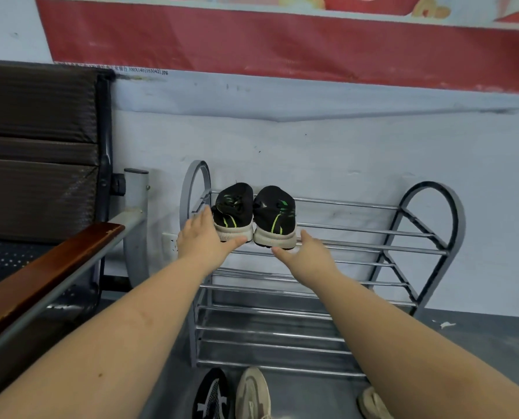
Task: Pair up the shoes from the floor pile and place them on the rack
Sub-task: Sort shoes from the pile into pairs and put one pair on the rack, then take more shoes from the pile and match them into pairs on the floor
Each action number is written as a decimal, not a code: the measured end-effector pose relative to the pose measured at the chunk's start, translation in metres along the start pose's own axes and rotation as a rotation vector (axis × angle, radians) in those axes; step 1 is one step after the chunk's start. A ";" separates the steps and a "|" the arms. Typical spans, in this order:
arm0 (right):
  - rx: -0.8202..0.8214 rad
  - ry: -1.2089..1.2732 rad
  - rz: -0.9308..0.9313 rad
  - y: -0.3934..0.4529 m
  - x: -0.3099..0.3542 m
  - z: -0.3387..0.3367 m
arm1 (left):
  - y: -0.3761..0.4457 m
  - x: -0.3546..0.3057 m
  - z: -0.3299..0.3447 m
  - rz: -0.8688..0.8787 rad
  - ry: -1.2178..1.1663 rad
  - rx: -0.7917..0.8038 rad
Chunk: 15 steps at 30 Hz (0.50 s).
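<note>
Two black sneakers with green stripes and white soles stand side by side on the top tier of the metal shoe rack (373,251), the left sneaker (234,210) touching the right sneaker (274,217), heels toward me. My left hand (205,240) rests against the heel of the left sneaker, fingers spread. Just below the right sneaker's heel is my right hand (308,252), thumb touching its sole, fingers apart. On the floor in front of the rack lie a black patterned shoe (211,394), a beige sneaker (253,394) and another beige sneaker (373,402).
A dark bench with a wooden armrest (40,273) stands close on the left, its metal post (135,219) beside the rack. The rack stands against a pale wall with a red banner (282,40). The lower rack tiers hold nothing.
</note>
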State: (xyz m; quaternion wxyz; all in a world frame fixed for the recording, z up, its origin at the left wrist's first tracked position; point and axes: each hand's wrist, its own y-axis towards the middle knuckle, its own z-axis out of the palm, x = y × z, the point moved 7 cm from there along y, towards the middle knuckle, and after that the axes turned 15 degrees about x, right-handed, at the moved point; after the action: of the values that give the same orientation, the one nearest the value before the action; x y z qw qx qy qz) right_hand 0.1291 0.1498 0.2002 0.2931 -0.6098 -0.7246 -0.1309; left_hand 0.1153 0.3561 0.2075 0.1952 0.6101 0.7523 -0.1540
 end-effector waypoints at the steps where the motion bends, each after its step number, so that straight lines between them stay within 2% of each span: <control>1: 0.002 -0.066 -0.006 -0.010 0.000 -0.003 | -0.008 -0.010 -0.001 0.038 0.067 -0.012; 4: -0.003 -0.286 -0.009 -0.044 -0.011 -0.011 | -0.038 -0.047 0.004 0.194 0.270 0.028; 7: 0.002 -0.433 0.025 -0.077 -0.034 -0.021 | -0.072 -0.089 0.024 0.356 0.427 0.150; 15: -0.049 -0.442 0.133 -0.160 -0.123 -0.050 | -0.150 -0.176 0.095 0.588 0.573 0.343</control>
State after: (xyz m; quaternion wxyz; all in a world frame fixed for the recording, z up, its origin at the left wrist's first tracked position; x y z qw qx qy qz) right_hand -0.0007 -0.0125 0.1952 0.1204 -0.6771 -0.7259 0.0081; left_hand 0.0105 0.1292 0.2084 -0.0895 0.8396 0.5343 -0.0392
